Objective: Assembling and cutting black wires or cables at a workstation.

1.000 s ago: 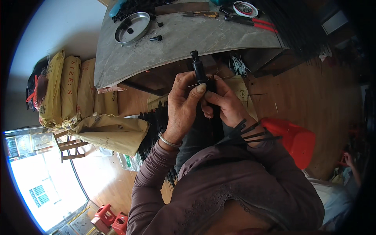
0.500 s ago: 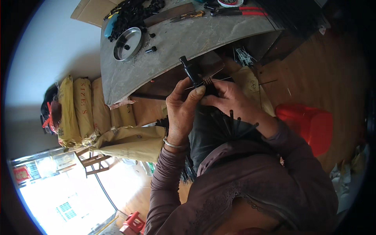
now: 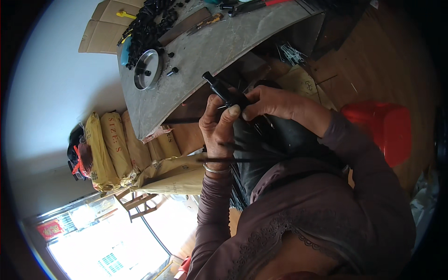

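Observation:
A black stepped cylindrical part (image 3: 217, 85) points up and to the left, in front of the table edge. My left hand (image 3: 218, 126) is closed around its lower end, with the thumb pressed on it. Against the same end, my right hand (image 3: 275, 103) pinches with thumb and bent fingers; what lies between them is dark and mostly hidden. Several thin black rods (image 3: 254, 160), smeared by motion, stretch leftward over my lap and across my left wrist. How they join the cylindrical part cannot be made out.
On the grey table (image 3: 196, 56) are a steel dish (image 3: 136, 72), a small black cylinder (image 3: 172, 71), a pile of black parts (image 3: 149, 28) and a knife-like tool (image 3: 205, 23). Yellow sacks (image 3: 112, 144) stand left, a red plastic container (image 3: 378, 130) right. Metal pins (image 3: 291, 54) lie beyond my hands.
The view has turned. The cylindrical part leans further left, and the thin rods have swung from pointing up to pointing left. My right hand's fingers have moved in closer to the part.

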Demonstrator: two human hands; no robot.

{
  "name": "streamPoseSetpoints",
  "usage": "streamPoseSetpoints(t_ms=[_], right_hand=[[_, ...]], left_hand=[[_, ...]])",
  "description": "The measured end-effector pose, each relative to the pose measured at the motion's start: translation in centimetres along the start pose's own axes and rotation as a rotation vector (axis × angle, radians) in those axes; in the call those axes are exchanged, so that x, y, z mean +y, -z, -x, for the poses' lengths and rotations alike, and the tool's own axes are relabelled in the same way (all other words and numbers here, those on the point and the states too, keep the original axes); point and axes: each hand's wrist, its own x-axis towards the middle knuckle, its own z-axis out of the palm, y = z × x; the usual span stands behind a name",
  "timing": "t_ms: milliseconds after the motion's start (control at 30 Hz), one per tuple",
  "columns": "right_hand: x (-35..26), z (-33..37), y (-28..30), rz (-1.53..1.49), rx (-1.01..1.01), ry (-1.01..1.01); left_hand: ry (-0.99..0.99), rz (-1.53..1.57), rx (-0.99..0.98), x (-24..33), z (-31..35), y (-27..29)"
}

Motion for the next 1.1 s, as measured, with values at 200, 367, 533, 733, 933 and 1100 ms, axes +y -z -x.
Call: streamPoseSetpoints(t_ms=[200, 367, 533, 733, 933, 1100], right_hand=[[1.0, -0.1, 0.3, -0.252, -0.095, -0.114], [0.2, 1.0, -1.6, 0.035, 0.147, 0.076], [0.5, 1.1, -1.6, 0.182, 0.184, 0.090], [-0.2, 1.5, -2.3, 0.320, 0.234, 0.161], [0.6, 1.4, -2.5, 0.340, 0.288, 0.308], [0.4, 1.7, -2.9, 0.441, 0.366, 0.393]], left_hand=[[-0.025, 0.067, -0.054, -0.4, -0.2, -0.3], [0.067, 0.330, -0.016, -0.8, -0.1, 0.3], [0.095, 0.380, -0.056, -0.8, -0.5, 0.8], [0.113, 0.409, -0.051, -1.0, -0.5, 1.1], [0.154, 0.387, -0.102, -0.8, -0.8, 1.4], [0.123, 0.362, -0.064, -0.8, -0.7, 1.2]])
